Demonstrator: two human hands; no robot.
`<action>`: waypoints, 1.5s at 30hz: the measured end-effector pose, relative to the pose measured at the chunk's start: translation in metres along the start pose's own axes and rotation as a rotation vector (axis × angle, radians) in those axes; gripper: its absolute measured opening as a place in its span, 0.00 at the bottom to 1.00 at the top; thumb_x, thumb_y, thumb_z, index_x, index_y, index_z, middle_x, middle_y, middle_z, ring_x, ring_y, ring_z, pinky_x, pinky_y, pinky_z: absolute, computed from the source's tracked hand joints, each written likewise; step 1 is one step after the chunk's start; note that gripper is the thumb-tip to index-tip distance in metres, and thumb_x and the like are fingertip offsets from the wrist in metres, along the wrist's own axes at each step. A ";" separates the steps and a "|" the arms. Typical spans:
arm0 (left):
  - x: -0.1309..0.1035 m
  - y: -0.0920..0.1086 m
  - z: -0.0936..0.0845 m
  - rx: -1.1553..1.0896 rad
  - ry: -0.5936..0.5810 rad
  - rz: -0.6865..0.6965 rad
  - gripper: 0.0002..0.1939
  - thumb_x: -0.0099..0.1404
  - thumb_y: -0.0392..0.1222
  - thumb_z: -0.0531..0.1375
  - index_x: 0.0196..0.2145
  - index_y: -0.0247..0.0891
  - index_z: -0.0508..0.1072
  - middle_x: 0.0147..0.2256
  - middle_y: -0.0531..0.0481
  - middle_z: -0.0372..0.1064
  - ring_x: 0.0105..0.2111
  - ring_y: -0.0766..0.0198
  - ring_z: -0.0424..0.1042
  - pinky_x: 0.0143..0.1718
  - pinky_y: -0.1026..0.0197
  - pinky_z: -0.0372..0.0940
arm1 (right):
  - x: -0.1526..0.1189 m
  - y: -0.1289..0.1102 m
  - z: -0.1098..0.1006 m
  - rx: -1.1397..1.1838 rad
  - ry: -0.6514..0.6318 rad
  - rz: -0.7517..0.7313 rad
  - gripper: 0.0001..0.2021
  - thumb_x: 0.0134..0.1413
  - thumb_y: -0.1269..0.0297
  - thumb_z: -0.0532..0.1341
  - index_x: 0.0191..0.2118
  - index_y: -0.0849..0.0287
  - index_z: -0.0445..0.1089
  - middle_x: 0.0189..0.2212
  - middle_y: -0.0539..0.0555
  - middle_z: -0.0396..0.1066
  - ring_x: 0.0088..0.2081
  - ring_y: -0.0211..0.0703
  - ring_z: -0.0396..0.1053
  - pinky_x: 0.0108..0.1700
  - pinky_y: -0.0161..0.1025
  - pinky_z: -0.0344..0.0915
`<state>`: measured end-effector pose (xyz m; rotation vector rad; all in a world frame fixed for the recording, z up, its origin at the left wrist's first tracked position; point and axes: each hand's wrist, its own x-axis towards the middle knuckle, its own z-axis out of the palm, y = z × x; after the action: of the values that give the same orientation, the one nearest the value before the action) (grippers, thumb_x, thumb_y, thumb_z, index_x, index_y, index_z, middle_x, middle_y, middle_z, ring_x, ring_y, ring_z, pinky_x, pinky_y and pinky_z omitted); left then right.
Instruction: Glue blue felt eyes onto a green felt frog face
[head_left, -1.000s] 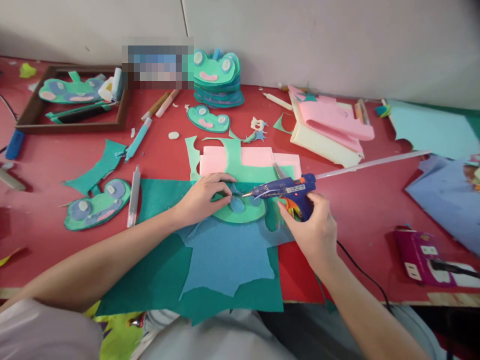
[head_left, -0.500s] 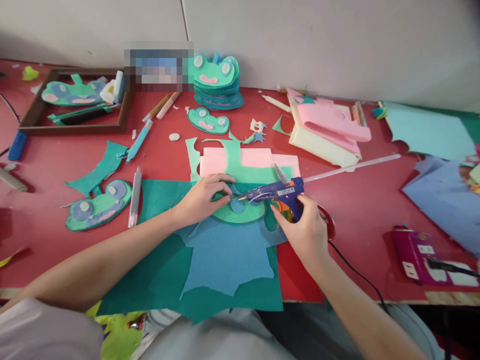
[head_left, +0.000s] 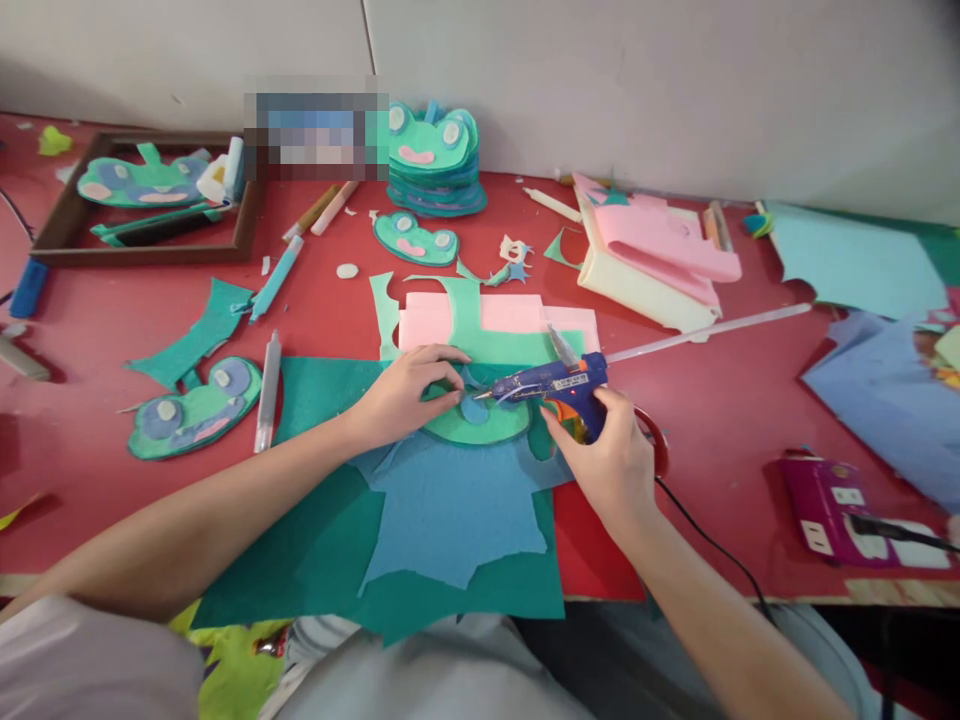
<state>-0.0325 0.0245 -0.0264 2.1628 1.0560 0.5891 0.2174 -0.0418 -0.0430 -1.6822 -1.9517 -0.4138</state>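
A glue gun [head_left: 551, 380] is gripped by the right hand [head_left: 613, 455], its nozzle [head_left: 486, 393] pointed left at a blue oval [head_left: 473, 412] on a green cutout [head_left: 480, 434], nearest the left hand [head_left: 397, 402], whose grasp cannot be told.

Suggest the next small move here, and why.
I'd probably squeeze a small dab onto the blue round piece: the right hand holds the glue gun with its nozzle right at that piece, a clear glue stick runs into its back, and the left hand is close beside the piece, seemingly ready to steady it.
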 end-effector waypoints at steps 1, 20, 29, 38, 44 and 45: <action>0.000 0.000 0.000 -0.002 0.001 0.002 0.05 0.61 0.37 0.55 0.33 0.39 0.71 0.50 0.46 0.65 0.50 0.60 0.64 0.53 0.51 0.60 | 0.000 0.000 0.000 -0.001 -0.005 0.001 0.23 0.49 0.52 0.61 0.46 0.63 0.59 0.36 0.62 0.72 0.35 0.49 0.73 0.30 0.39 0.69; 0.000 -0.002 0.001 0.007 -0.008 0.011 0.04 0.60 0.38 0.56 0.34 0.39 0.71 0.51 0.46 0.64 0.51 0.58 0.64 0.53 0.50 0.59 | -0.002 0.001 0.000 0.009 -0.053 -0.025 0.23 0.51 0.54 0.60 0.48 0.62 0.57 0.38 0.62 0.71 0.38 0.49 0.73 0.32 0.39 0.69; -0.002 0.003 -0.001 0.051 -0.042 0.029 0.06 0.58 0.34 0.57 0.35 0.39 0.69 0.53 0.47 0.61 0.54 0.58 0.60 0.56 0.50 0.56 | -0.002 0.001 0.001 0.008 -0.025 -0.032 0.23 0.51 0.54 0.61 0.48 0.63 0.58 0.38 0.63 0.71 0.38 0.50 0.73 0.32 0.40 0.70; -0.001 0.000 0.000 0.050 -0.034 0.030 0.06 0.57 0.35 0.57 0.34 0.40 0.70 0.52 0.47 0.62 0.53 0.58 0.61 0.55 0.50 0.56 | -0.002 0.001 0.001 -0.008 -0.028 -0.088 0.23 0.52 0.56 0.61 0.48 0.64 0.56 0.39 0.63 0.71 0.39 0.49 0.72 0.34 0.39 0.69; -0.001 -0.001 0.000 0.044 -0.043 0.031 0.06 0.58 0.34 0.57 0.34 0.39 0.71 0.52 0.47 0.62 0.53 0.58 0.61 0.55 0.51 0.56 | 0.000 0.000 -0.001 0.003 -0.054 -0.105 0.21 0.53 0.59 0.60 0.48 0.64 0.57 0.39 0.63 0.71 0.40 0.49 0.72 0.35 0.39 0.70; 0.000 -0.001 0.000 0.040 -0.042 0.030 0.06 0.58 0.34 0.57 0.33 0.40 0.71 0.52 0.48 0.62 0.53 0.58 0.61 0.55 0.51 0.56 | 0.000 0.000 0.000 0.000 -0.058 -0.105 0.20 0.53 0.59 0.60 0.49 0.64 0.57 0.39 0.63 0.71 0.41 0.49 0.72 0.34 0.39 0.70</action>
<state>-0.0335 0.0248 -0.0269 2.2198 1.0222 0.5377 0.2171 -0.0418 -0.0423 -1.6127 -2.0887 -0.4074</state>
